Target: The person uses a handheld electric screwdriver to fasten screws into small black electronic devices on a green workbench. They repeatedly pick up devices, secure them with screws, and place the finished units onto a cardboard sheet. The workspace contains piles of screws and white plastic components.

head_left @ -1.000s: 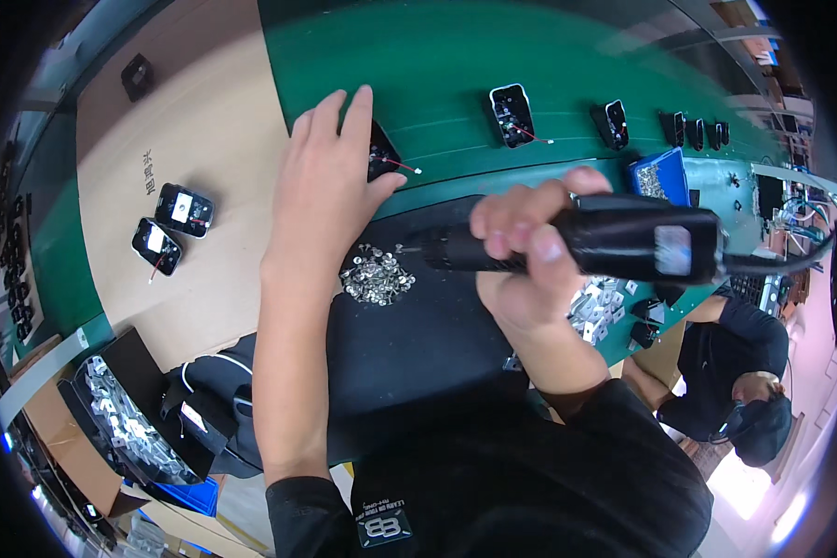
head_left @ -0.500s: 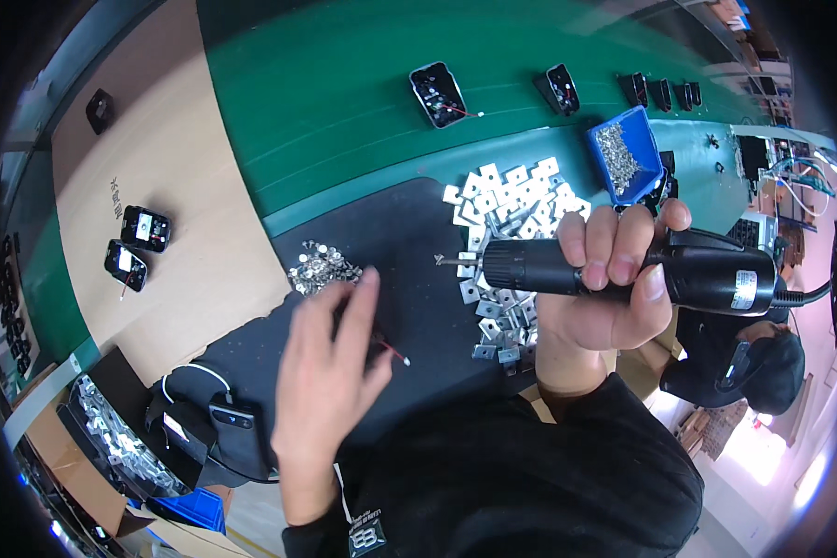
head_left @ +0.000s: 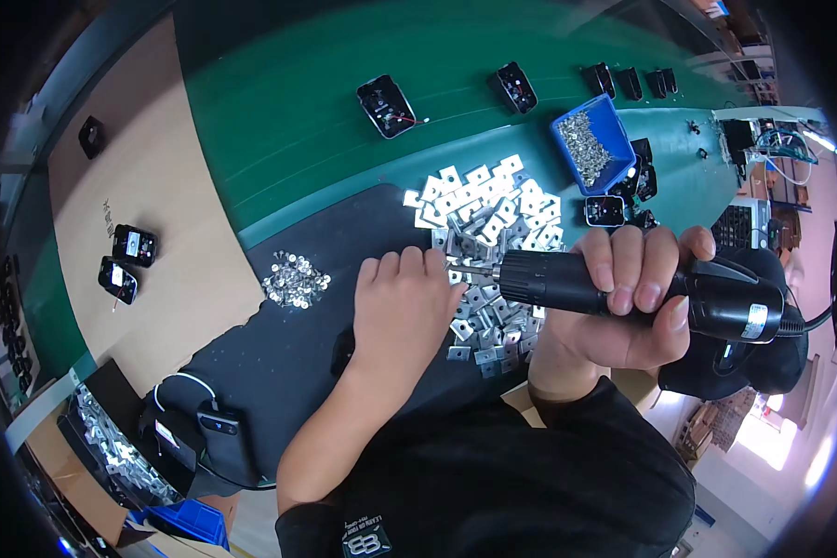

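My right hand (head_left: 649, 272) is wrapped around a black corded electric screwdriver (head_left: 551, 282), held level with its bit pointing left. At the bit's tip is my left hand (head_left: 398, 302), its fingers curled closed with the back of the hand toward me. Whatever those fingers hold is hidden. Behind and below the screwdriver lies a heap of small silver metal plates with holes (head_left: 491, 216). A pile of screws (head_left: 295, 279) rests on the black mat left of my left hand. Part of a dark object (head_left: 343, 352) shows beside my left forearm, mostly covered.
A blue bin (head_left: 610, 119) of small metal parts stands beyond the plates. Black housings (head_left: 386, 106) are spaced along the green surface. Two more housings (head_left: 135, 245) sit on the cardboard (head_left: 163, 307) at left. A power bank (head_left: 223, 437) with a white cable lies near left.
My left hand has moved from beside the screw pile rightward to the screwdriver's bit, its fingers now curled. My right hand still grips the screwdriver. The whole view has shifted slightly.
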The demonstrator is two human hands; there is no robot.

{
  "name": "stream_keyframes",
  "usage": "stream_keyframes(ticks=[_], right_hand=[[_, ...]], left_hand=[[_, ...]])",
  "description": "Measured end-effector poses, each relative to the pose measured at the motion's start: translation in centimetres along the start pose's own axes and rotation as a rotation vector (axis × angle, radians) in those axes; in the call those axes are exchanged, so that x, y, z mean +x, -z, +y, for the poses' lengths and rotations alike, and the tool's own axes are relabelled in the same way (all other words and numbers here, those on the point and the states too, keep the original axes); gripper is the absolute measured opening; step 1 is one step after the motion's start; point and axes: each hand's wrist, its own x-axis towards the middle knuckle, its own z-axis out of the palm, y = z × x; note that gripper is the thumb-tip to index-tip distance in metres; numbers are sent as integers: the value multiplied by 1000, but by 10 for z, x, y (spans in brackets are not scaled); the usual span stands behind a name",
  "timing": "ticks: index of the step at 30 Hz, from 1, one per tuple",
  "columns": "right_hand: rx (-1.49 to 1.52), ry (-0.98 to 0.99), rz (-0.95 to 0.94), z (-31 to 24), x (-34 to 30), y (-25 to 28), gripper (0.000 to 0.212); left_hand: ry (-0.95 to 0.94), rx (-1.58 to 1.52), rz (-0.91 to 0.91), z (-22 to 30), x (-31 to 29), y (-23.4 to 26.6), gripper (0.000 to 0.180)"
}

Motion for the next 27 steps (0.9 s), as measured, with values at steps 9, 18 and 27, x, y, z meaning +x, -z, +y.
stream_keyframes(ticks=[9, 18, 27], right_hand=[[43, -20, -12, 7, 4, 3, 42], [100, -29, -35, 4, 9, 5, 42], [4, -174, 76, 36, -5, -10, 46]], left_hand=[[-65, -72, 57, 0, -6, -21, 17], [-54, -340, 251, -6, -62, 19, 18], [323, -274, 288, -29, -123, 27, 22]])
